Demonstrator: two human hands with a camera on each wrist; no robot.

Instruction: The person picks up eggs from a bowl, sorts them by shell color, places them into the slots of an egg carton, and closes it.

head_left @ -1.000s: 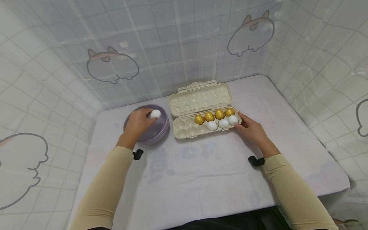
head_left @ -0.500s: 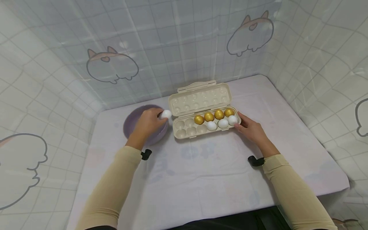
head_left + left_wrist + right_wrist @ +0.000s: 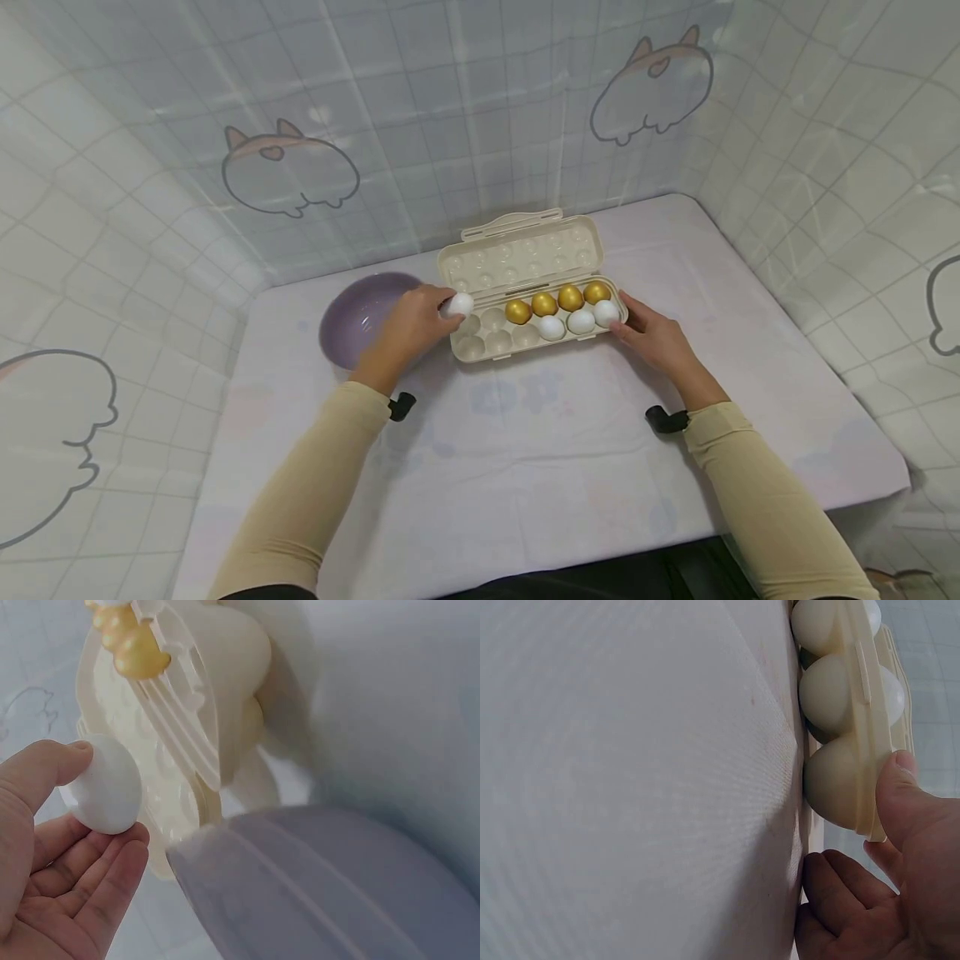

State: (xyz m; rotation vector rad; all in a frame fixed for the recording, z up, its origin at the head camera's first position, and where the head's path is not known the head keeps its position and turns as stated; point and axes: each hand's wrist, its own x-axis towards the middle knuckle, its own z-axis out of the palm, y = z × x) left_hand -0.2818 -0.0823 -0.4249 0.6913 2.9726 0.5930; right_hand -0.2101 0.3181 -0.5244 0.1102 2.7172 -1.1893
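Between thumb and fingertips, my left hand (image 3: 415, 327) pinches a white egg (image 3: 460, 305), which in the head view is over the left end of the egg carton (image 3: 483, 354). The carton's lid (image 3: 521, 254) is folded back. Several golden eggs (image 3: 544, 304) fill the right part of its back row. White eggs (image 3: 581, 322) sit in the front row, and the cups at the left end hold nothing. My right hand (image 3: 656, 337) grips the carton's right end; in the right wrist view the thumb (image 3: 904, 776) lies on its rim (image 3: 874, 727).
A purple bowl (image 3: 352, 321) stands left of the carton, partly behind my left hand and forearm. Its outer wall (image 3: 322, 885) fills the lower right of the left wrist view. A pale cloth (image 3: 525, 467) covers the table, and patterned curtains (image 3: 420, 125) hang behind and beside it.
My left hand has carried the white egg rightward, from above the purple bowl to the carton's left end. The right hand stays on the carton.
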